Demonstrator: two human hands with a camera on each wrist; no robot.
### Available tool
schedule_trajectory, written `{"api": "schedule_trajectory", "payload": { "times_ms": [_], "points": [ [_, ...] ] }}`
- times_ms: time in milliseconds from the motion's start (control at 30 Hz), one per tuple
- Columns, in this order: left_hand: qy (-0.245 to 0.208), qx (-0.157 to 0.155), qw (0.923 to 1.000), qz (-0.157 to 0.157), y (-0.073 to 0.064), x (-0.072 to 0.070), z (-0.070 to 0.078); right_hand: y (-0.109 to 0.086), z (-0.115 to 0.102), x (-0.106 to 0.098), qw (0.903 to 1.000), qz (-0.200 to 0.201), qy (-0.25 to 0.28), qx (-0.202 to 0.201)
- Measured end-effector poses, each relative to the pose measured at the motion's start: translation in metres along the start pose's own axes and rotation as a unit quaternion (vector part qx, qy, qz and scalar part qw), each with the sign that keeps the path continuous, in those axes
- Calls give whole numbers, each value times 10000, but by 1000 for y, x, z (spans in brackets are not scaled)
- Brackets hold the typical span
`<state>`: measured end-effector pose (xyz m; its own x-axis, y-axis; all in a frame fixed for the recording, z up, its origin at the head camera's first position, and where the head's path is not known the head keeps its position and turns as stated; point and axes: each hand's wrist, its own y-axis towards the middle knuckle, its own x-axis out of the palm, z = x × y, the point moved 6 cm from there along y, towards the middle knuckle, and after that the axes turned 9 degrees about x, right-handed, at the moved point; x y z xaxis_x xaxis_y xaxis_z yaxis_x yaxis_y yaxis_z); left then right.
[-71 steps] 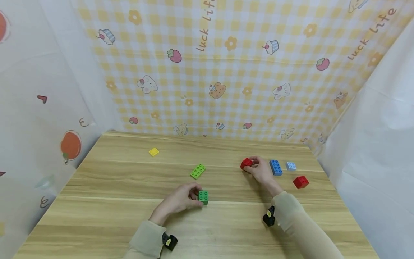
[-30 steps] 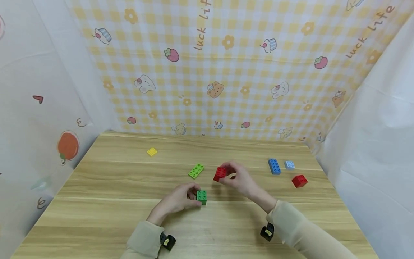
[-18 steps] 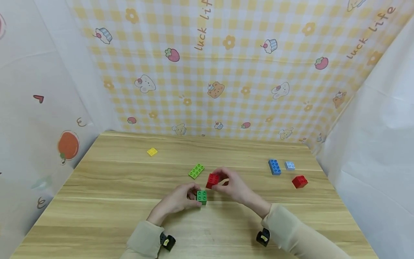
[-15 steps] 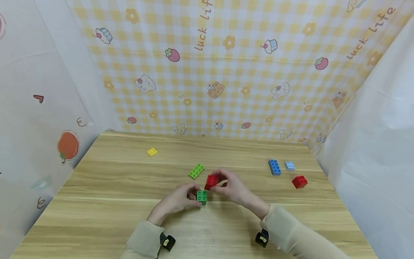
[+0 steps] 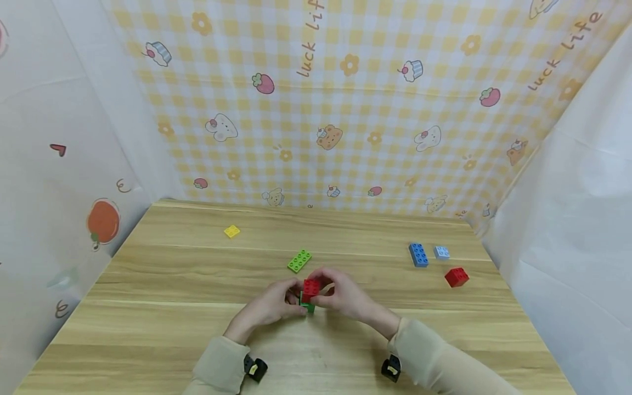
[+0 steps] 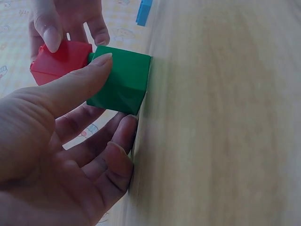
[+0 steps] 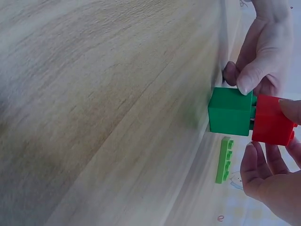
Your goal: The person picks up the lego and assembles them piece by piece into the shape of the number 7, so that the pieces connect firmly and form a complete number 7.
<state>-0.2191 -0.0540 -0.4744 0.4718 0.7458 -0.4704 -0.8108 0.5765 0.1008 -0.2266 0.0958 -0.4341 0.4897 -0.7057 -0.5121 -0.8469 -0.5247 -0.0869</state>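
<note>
My left hand (image 5: 274,302) pinches a green toy building block (image 6: 123,80) between thumb and fingers, and the block stands on the wooden table. Right above it is a red block (image 7: 273,120), gripped by my right hand (image 5: 345,297). In the right wrist view the green block's studs show in a narrow gap beneath the red one, which sits slightly askew. From the head view the red block (image 5: 310,288) covers most of the green block's top, leaving the green front (image 5: 309,308) in sight.
Behind the hands lies a flat lime green block (image 5: 299,261). A thin yellow block (image 5: 232,231) is at the back left. To the right are a blue block (image 5: 418,255), a light blue one (image 5: 441,252) and another red block (image 5: 456,277). A checkered cloth (image 5: 306,164) hangs behind the table.
My right hand has picked up the red block at the right and carried it left and nearer, over the green one. The left hand has stayed put with the green block.
</note>
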Motion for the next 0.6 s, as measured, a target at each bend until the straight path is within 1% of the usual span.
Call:
{"api": "schedule_trajectory", "payload": {
  "times_ms": [300, 500, 600],
  "points": [
    [27, -10, 10000, -14, 0, 0, -1, 1, 1, 2, 9998, -97, 44, 181],
    [98, -72, 9999, -31, 0, -1, 0, 3, 0, 1, 9995, -218, 134, 168],
    [102, -37, 9999, -17, 0, -1, 0, 4, 0, 1, 9994, -265, 161, 127]
  ]
}}
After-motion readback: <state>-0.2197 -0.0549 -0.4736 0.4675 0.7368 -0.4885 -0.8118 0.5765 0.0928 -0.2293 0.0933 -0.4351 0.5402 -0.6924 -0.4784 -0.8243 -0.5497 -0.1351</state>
